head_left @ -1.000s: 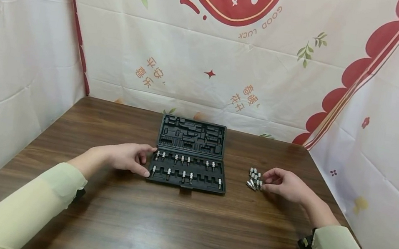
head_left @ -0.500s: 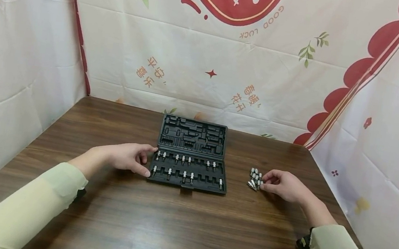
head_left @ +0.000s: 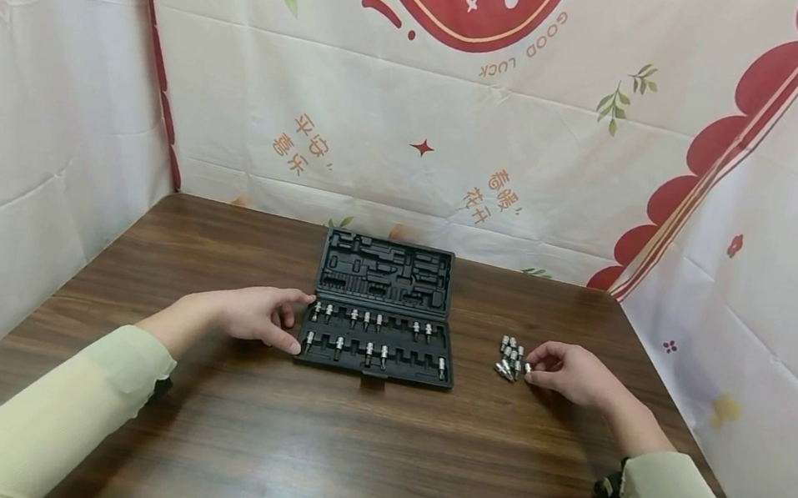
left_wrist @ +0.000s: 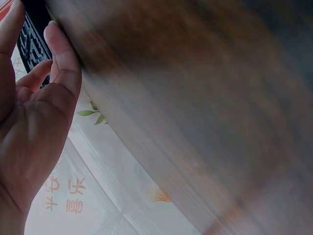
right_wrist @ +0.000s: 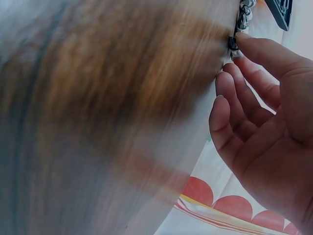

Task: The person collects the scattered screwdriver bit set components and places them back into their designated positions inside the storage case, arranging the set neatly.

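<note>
A black plastic bit socket case [head_left: 395, 335] lies unfolded on the table, its lid laid back. Several silver bit sockets [head_left: 369, 352] sit in its two rows, with vacant slots among them. My left hand [head_left: 256, 314] rests against the case's left side, thumb at the front corner and index finger by the hinge. Right of the case, my right hand [head_left: 577, 374] pinches one bit socket [head_left: 528, 369] between thumb and index finger. It is beside a small heap of loose bit sockets [head_left: 511, 353]. In the right wrist view the pinched bit socket [right_wrist: 233, 44] shows dark at the fingertips.
The brown wooden table [head_left: 313, 440] stretches in front of the case. A printed cloth [head_left: 389, 96] hangs behind it and on both sides. The case's moulded lid [head_left: 387, 268] lies toward the back.
My right hand has closed on a bit socket at the heap's right edge and drawn it slightly apart to the right. The left hand and the case stay in place.
</note>
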### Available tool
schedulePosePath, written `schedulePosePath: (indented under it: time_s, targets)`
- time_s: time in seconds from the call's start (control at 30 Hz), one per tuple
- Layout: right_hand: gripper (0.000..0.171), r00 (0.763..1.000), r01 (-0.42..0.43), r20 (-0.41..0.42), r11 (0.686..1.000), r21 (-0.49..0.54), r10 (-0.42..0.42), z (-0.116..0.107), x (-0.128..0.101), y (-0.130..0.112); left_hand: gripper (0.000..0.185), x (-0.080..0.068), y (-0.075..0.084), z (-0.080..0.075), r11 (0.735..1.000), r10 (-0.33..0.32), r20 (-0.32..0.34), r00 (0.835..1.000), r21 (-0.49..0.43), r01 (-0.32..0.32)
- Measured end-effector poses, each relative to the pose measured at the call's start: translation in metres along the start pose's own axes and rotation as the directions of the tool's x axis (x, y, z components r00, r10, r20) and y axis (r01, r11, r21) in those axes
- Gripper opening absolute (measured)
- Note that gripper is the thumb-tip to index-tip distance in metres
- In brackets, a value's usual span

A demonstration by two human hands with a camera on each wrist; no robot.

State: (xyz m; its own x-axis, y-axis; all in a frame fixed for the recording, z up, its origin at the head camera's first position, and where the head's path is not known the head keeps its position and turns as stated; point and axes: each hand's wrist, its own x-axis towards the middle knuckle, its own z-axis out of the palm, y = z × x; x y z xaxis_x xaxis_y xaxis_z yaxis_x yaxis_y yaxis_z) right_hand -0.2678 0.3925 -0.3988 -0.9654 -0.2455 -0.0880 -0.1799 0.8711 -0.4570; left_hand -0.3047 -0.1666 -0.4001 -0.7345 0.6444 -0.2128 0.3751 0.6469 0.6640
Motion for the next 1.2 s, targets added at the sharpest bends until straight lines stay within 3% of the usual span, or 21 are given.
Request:
schedulePosePath:
  time_s: [0.8, 1.0, 1.2]
  targets:
    - [0.021, 1.0, 0.007, -0.008, 0.997, 0.083, -0.007, -0.0003, -0.0091, 0.0027, 0.093, -0.0002, 0.0007, 0.0011, 1.0, -0.009, -0.012, 1.0, 0.016, 0.009]
    - [0.017, 1.0, -0.017, -0.017, 0.974, 0.225, 0.022, -0.004, -0.0103, 0.0042, 0.093, -0.0002, 0.0011, 0.0009, 1.0, -0.011, -0.011, 1.0, 0.017, 0.011]
    - [0.028, 0.996, 0.047, -0.092, 0.943, 0.331, -0.017, -0.006, -0.0101, 0.0012, 0.093, -0.001, 0.0006, 0.0009, 1.0, -0.01, -0.011, 1.0, 0.015, 0.01]
